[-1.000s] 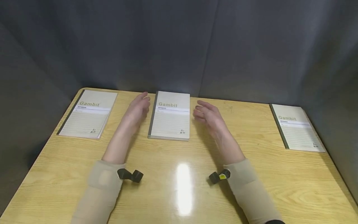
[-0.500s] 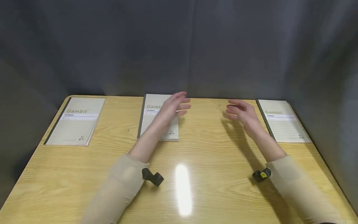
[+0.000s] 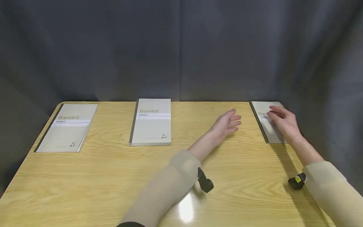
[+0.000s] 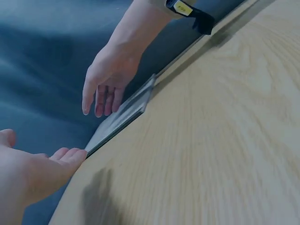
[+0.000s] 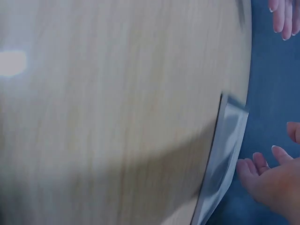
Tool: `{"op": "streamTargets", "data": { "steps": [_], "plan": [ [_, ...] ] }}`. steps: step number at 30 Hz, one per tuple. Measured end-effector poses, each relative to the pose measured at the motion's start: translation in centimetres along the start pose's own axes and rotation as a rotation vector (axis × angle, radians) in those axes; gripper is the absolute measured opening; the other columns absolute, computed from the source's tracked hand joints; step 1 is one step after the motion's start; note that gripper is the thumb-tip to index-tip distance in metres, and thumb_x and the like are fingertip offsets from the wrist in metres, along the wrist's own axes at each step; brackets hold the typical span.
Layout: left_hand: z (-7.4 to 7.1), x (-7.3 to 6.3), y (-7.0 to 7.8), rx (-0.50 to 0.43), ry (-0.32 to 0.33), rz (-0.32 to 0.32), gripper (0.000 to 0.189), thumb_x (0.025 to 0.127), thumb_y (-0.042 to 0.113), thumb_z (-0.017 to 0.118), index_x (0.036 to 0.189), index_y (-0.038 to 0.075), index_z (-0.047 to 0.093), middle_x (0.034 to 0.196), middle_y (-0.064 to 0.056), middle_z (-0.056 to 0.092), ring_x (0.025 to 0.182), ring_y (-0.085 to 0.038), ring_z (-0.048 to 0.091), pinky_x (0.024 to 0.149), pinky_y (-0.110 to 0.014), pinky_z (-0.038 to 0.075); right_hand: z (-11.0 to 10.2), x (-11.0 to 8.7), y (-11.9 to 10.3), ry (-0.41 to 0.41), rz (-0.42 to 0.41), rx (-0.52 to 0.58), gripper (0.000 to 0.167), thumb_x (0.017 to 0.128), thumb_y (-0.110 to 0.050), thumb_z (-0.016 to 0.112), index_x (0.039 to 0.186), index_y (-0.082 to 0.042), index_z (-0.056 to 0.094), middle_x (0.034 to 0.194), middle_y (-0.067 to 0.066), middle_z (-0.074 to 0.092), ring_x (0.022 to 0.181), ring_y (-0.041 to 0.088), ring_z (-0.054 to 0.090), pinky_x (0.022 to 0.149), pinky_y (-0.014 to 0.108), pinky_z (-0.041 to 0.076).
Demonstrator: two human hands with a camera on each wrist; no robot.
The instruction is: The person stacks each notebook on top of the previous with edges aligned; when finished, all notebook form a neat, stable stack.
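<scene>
On the right side of the table lies a white "Gambit" notebook with a dark spine. My right hand hovers over its right part, hiding some of the cover, fingers loosely bent and holding nothing. To the left of that notebook my left hand is held above the table, its fingers extended and spread toward the notebook. The left wrist view shows a gap between the right hand and the notebook beneath it. In the right wrist view, the right hand is beside the notebook.
A stack of the same notebooks stands at the back middle of the table. Another notebook pile lies at the far left. A dark grey curtain hangs behind the table and along its sides.
Both hands have moved right, from either side of the middle stack to the right notebook. The head view has turned right as well. The notebooks stay where they lay on the table.
</scene>
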State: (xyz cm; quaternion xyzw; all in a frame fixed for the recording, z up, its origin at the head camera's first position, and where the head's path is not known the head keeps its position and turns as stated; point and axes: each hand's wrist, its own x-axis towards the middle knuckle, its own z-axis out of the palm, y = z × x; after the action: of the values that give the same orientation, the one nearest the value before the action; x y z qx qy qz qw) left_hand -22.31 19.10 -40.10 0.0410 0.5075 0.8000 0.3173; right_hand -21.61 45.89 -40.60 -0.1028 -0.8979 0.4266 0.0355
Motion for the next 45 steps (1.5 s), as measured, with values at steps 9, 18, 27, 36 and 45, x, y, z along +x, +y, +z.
{"op": "streamTargets", "data": {
  "steps": [9,18,27,36,45],
  "plan": [
    [1.9,1.7,-2.5,-0.173,0.068,-0.052,0.062,0.108,0.04,0.044,0.162,0.012,0.031,0.163,-0.025,0.037,0.153,-0.042,0.035,0.129,-0.053,0.029,-0.4,0.3,2.8,0.032,0.04,-0.105,0.067,0.105,-0.045,0.05,0.156,-0.003,0.041,0.153,0.03,0.047,0.129,0.029,0.049,0.099,0.029,0.04],
    [3.8,2.9,-4.1,-0.264,0.136,-0.047,0.066,0.106,0.043,0.045,0.162,0.011,0.029,0.168,-0.025,0.026,0.158,-0.043,0.024,0.129,-0.06,0.023,-0.6,0.7,2.4,0.034,0.123,-0.166,0.069,0.108,-0.045,0.037,0.157,0.005,0.035,0.154,0.036,0.042,0.14,0.05,0.042,0.113,0.064,0.037],
    [5.8,3.6,-5.1,-0.333,0.169,-0.018,0.06,0.105,0.041,0.045,0.16,0.016,0.037,0.167,-0.025,0.027,0.157,-0.043,0.024,0.127,-0.066,0.022,-1.7,0.8,2.7,0.034,0.201,-0.227,0.07,0.107,-0.044,0.037,0.154,0.008,0.036,0.155,0.036,0.039,0.145,0.054,0.034,0.119,0.065,0.031],
    [7.2,4.2,-5.6,-0.354,0.214,-0.01,0.061,0.104,0.04,0.049,0.156,0.01,0.042,0.165,-0.025,0.032,0.156,-0.042,0.028,0.12,-0.074,0.026,-2.0,1.6,2.5,-0.008,0.232,-0.153,0.07,0.108,-0.039,0.034,0.154,0.013,0.03,0.159,0.04,0.028,0.145,0.054,0.03,0.122,0.066,0.028],
    [6.9,4.6,-5.5,-0.361,0.289,-0.031,0.057,0.102,0.04,0.054,0.15,0.01,0.05,0.157,-0.026,0.044,0.148,-0.045,0.04,0.113,-0.074,0.038,-2.9,2.4,2.3,-0.059,0.302,-0.109,0.056,0.106,-0.03,0.042,0.138,0.015,0.05,0.118,0.022,0.061,0.098,0.025,0.058,0.077,0.029,0.051]
  ]
}}
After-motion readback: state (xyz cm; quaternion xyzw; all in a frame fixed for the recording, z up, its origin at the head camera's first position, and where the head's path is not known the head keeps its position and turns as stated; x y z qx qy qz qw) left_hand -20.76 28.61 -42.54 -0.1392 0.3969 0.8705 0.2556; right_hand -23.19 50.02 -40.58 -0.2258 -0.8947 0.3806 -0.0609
